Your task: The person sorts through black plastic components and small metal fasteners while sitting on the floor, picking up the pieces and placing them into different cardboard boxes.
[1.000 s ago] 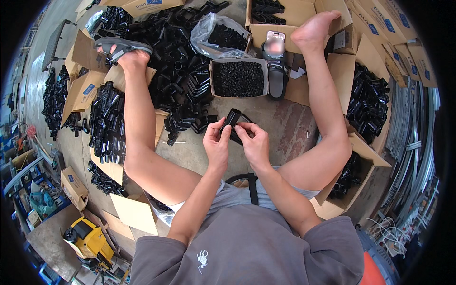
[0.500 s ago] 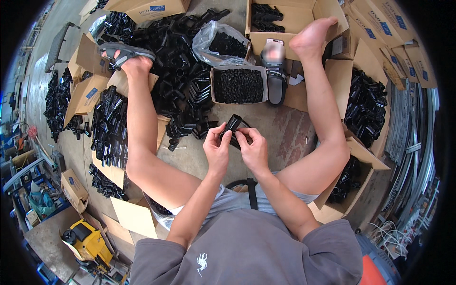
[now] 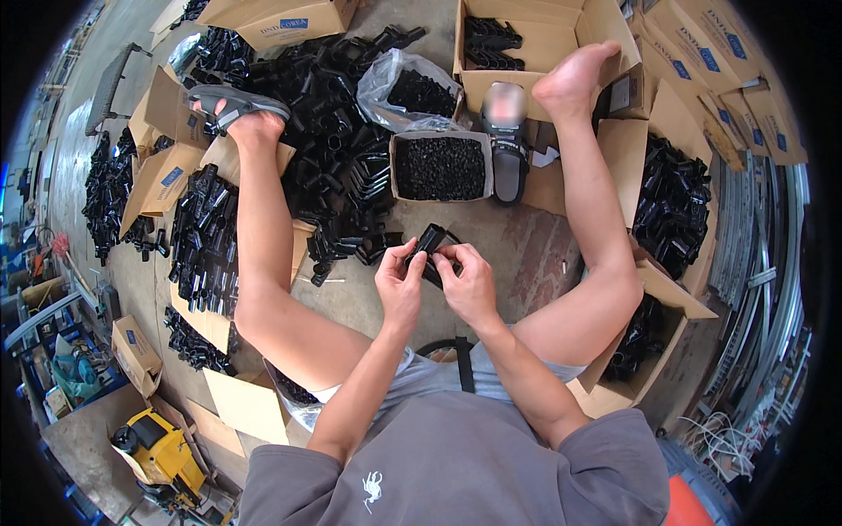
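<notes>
Head view: near the parts carton (image 3: 488, 168), my left hand (image 3: 399, 285) pinches a black fitting (image 3: 431, 237); right hand (image 3: 468, 284), grip unclear. Likely light, stiff, slick: hold its sides.

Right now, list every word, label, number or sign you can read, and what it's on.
Top box: lettering, part on a blue patch; wording not copied.
Several other boxes: blue printed labels; likewise.
Loose sandal: pale strap marks, too small to read.
Phone: screen blurred, unreadable.
Shirt: white emblem, no readable word.
Held black part: no lettering visible.
</notes>
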Motion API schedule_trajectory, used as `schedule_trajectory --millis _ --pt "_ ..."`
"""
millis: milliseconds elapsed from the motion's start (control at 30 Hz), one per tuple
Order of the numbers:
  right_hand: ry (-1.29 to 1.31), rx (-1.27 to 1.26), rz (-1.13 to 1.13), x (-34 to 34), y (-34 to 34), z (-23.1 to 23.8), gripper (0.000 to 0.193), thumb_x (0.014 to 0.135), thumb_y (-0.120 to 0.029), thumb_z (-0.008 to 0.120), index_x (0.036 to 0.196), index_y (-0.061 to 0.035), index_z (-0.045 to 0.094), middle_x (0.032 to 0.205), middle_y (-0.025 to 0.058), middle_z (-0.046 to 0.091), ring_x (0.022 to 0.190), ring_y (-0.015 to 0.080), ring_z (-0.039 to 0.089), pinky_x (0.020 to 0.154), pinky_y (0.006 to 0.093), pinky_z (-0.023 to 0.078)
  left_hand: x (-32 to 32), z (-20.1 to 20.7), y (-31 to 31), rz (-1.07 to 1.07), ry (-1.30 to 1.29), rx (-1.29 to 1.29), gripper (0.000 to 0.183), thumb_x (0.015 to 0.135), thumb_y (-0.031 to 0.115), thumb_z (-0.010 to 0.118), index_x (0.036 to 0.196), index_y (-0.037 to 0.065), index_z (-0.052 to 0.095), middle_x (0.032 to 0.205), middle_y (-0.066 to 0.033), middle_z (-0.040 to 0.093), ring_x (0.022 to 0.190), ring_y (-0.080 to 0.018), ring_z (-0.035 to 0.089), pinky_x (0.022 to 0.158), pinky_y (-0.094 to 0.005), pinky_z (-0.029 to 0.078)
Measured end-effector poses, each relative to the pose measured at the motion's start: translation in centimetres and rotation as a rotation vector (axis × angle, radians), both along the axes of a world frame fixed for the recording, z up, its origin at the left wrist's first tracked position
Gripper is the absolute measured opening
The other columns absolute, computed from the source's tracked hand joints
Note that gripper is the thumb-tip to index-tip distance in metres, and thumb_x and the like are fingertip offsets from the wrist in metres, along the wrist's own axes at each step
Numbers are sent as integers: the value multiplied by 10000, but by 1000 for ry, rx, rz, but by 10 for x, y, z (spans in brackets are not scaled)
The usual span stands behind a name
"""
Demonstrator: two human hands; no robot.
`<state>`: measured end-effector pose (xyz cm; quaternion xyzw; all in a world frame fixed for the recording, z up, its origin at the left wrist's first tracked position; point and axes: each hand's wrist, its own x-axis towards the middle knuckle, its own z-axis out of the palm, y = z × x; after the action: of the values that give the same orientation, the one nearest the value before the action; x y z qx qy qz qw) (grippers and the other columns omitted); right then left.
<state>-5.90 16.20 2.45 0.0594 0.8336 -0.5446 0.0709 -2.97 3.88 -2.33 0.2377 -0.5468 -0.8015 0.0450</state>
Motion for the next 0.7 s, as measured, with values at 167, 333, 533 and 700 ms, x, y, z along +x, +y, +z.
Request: schedule_trajectory --millis 167,333,533,700 --pt "41 48 32 -1 1 -3 170 910 -130 724 959 32 723 952 151 707 875 285 706 784 368 539 0 -1 0 -14 -8 -42 175 976 22 709 1134 -13 641 1209 -89 682 1072 -99 611 920 -250 494" --pt "-12 -10 -26 1 1 2 173 908 -140 727 953 27 732 946 163 715 878 309 705 795 407 541 2 -1 2 -7 -21 -56 168 976 19 705 1128 -14 640 1212 -100 686 1073 -104 621 925 -248 500" --pt "-149 -103 -67 3 5 -14 199 941 -165 718 976 30 737 914 138 709 811 246 702 730 365 537 2 -1 4 -18 -27 -48 174 975 24 711 1130 -12 640 1210 -90 688 1061 -89 619 911 -236 500" --pt "-96 20 -30 4 -1 -5 217 976 -164 686 984 51 716 910 109 701 788 176 680 711 323 526 2 -1 4 -8 -18 -42 175 976 22 711 1133 -9 640 1204 -86 688 1063 -91 616 909 -236 498"
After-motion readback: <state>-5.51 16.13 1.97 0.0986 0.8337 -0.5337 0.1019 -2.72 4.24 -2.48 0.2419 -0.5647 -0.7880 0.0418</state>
